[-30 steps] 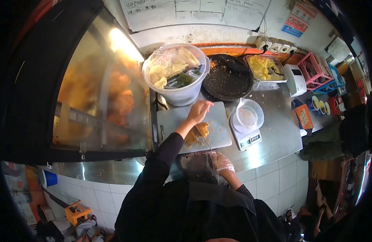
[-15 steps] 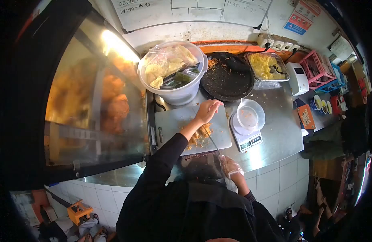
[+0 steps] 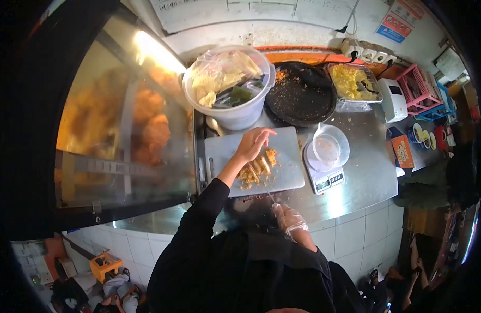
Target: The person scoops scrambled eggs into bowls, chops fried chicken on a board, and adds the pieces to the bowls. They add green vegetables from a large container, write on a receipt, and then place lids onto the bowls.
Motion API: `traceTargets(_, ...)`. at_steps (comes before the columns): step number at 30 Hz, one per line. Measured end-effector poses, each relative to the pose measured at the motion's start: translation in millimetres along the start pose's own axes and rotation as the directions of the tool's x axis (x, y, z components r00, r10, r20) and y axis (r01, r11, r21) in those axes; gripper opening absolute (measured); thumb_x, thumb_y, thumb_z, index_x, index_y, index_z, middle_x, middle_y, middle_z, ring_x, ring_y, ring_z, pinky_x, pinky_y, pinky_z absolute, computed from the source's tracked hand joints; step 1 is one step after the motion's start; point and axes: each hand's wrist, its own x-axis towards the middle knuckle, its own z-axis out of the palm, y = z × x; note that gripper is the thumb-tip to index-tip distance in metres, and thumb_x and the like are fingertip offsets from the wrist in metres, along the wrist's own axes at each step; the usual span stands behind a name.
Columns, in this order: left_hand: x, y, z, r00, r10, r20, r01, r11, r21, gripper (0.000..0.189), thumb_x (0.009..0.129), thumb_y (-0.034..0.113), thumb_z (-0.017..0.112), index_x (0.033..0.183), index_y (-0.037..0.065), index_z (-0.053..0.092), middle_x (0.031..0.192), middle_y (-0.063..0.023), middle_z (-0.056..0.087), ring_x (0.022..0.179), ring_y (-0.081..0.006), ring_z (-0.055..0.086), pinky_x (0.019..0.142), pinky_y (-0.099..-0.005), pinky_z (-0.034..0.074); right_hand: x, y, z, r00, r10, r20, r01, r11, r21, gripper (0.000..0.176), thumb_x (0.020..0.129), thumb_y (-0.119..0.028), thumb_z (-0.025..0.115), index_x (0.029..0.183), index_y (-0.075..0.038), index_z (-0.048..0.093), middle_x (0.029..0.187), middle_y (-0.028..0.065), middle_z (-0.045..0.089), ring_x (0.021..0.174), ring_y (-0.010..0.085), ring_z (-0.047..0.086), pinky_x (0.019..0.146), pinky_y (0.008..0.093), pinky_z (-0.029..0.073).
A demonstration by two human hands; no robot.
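**Left hand** [image 3: 253, 143]: bare, black sleeve. Reached out over the cutting board [image 3: 287, 175], fingers loosely spread and pointing away from the body; nothing is seen held in it.

**Right hand** [image 3: 288, 219]: in a clear plastic glove, drawn back close to the body at the near edge of the desk [image 3: 365, 172]. Fingers are curled around the handle of a knife [image 3: 271, 197], whose thin blade points toward the board; the grip itself is too small to make out in detail.

**Fried pieces** [image 3: 257, 168]: golden-crusted, cut into several strips with crumbs around them. They lie on the board just on the body side of the left hand, between the two hands.

**Cutting board**: pale, rectangular, flat on the steel desk under the left hand.

**Bucket** [image 3: 235, 117]: white, holding plastic bags of pale and green food. It stands just beyond the left hand's fingertips.

**Stone mortar** [image 3: 303, 96]: dark, round and shallow, beyond and to the right of the left hand.

**Tray** [image 3: 354, 82]: yellow food inside, further right of the mortar.

**Scale** [image 3: 326, 181]: digital, carrying a clear tub [image 3: 329, 148], just right of the board.

**Display case** [image 3: 146, 125]: glass-fronted and lit, with fried food inside. It stands left of the left arm.
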Motion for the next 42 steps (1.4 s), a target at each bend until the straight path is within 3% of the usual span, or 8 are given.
traceTargets(2, -14.6, -26.7, -4.9, 0.999, 0.008, -0.037, -0.006, 0.998, 0.056, 0.037, 0.096, 0.036, 0.043, 0.096, 0.008, 0.067, 0.059, -0.0021, 0.051, 0.056, -0.0098, 0.048, 0.055, -0.026, 0.037, 3.6, -0.9, 14.2, 0.987, 0.117, 0.109, -0.111, 0.992, -0.06, 0.054, 0.096, -0.047, 0.028, 0.117, -0.005, 0.055, 0.11, 0.0283, 0.057, 0.107, 0.0447, 0.051, 0.09, 0.0491, 0.04)
traceTargets(10, -7.8, -54.8, -17.8, 0.997, -0.012, -0.072, 0.018, 0.996, 0.09, 0.04, 0.096, 0.038, 0.04, 0.097, 0.007, 0.066, 0.055, -0.0011, 0.047, 0.053, -0.0093, 0.046, 0.054, -0.0259, 0.037, 59.3, 21.8, 47.4, 0.989, -0.145, -0.037, 0.146, 0.989, 0.029, 0.051, 0.096, -0.042, 0.03, 0.096, 0.0, 0.058, 0.095, 0.0281, 0.06, 0.096, 0.0467, 0.053, 0.083, 0.0486, 0.042)
traceTargets(18, -22.0, -28.7, -24.7, 0.994, 0.013, -0.112, 0.003, 0.99, 0.138, 0.038, 0.096, 0.036, 0.041, 0.101, 0.008, 0.066, 0.056, -0.0008, 0.048, 0.055, -0.0101, 0.046, 0.054, -0.0274, 0.038, 6.5, -27.2, 5.4, 0.987, 0.017, 0.159, -0.018, 1.0, 0.005, 0.056, 0.096, -0.046, 0.027, 0.114, -0.003, 0.057, 0.114, 0.0266, 0.055, 0.111, 0.0418, 0.049, 0.095, 0.0451, 0.036)
traceTargets(21, -24.3, -56.9, -29.2, 0.988, -0.045, -0.151, 0.067, 0.988, 0.138, 0.035, 0.095, 0.034, 0.044, 0.099, 0.008, 0.066, 0.054, -0.0007, 0.047, 0.051, -0.0098, 0.046, 0.051, -0.0281, 0.038, 56.5, 33.9, 62.7, 0.97, -0.234, 0.058, 0.236, 0.972, -0.014, 0.054, 0.096, -0.046, 0.027, 0.115, -0.005, 0.056, 0.114, 0.0256, 0.056, 0.111, 0.0422, 0.048, 0.095, 0.0452, 0.037)
traceTargets(28, -13.2, -63.7, -44.7, 0.982, -0.055, -0.178, 0.085, 0.982, 0.168, 0.038, 0.095, 0.036, 0.043, 0.099, 0.006, 0.066, 0.055, -0.0014, 0.049, 0.054, -0.0076, 0.049, 0.053, -0.0258, 0.04, 66.9, 21.5, 50.6, 0.972, -0.183, 0.147, 0.195, 0.978, -0.07, 0.055, 0.094, -0.048, 0.027, 0.112, -0.005, 0.057, 0.117, 0.0252, 0.055, 0.111, 0.0424, 0.048, 0.096, 0.0458, 0.035)
traceTargets(35, -46.4, 96.6, -50.3, 0.844, 0.296, -0.447, -0.283, 0.954, 0.097, 0.038, 0.095, 0.033, 0.043, 0.097, 0.001, 0.064, 0.063, -0.0057, 0.054, 0.061, -0.012, 0.052, 0.059, -0.0247, 0.039, -13.4, -44.3, 25.2, 0.929, -0.216, 0.3, 0.28, 0.941, -0.192, 0.044, 0.094, -0.045, 0.034, 0.112, -0.007, 0.047, 0.107, 0.0306, 0.056, 0.099, 0.0466, 0.053, 0.085, 0.0507, 0.041)
traceTargets(38, -82.4, 117.8, -55.6, 0.813, 0.395, -0.428, -0.326, 0.918, 0.227, 0.034, 0.095, 0.028, 0.044, 0.096, 0.001, 0.065, 0.064, -0.0064, 0.055, 0.059, -0.0134, 0.052, 0.058, -0.025, 0.039, 14.3, -41.0, 75.1, 0.928, -0.328, 0.178, 0.331, 0.944, 0.015, 0.044, 0.092, -0.04, 0.042, 0.12, -0.006, 0.044, 0.109, 0.0298, 0.055, 0.102, 0.045, 0.052, 0.089, 0.0492, 0.041)
traceTargets(42, -130.3, 126.6, -54.6, 0.836, 0.395, -0.381, -0.326, 0.916, 0.236, 0.026, 0.093, 0.02, 0.047, 0.094, 0.001, 0.065, 0.066, -0.0072, 0.056, 0.058, -0.0153, 0.053, 0.057, -0.0263, 0.039, 58.1, -13.0, 119.5, 0.81, -0.587, -0.012, 0.574, 0.796, -0.19, 0.044, 0.087, -0.034, 0.053, 0.122, -0.009, 0.048, 0.12, 0.0237, 0.048, 0.103, 0.0408, 0.051, 0.086, 0.0481, 0.043)
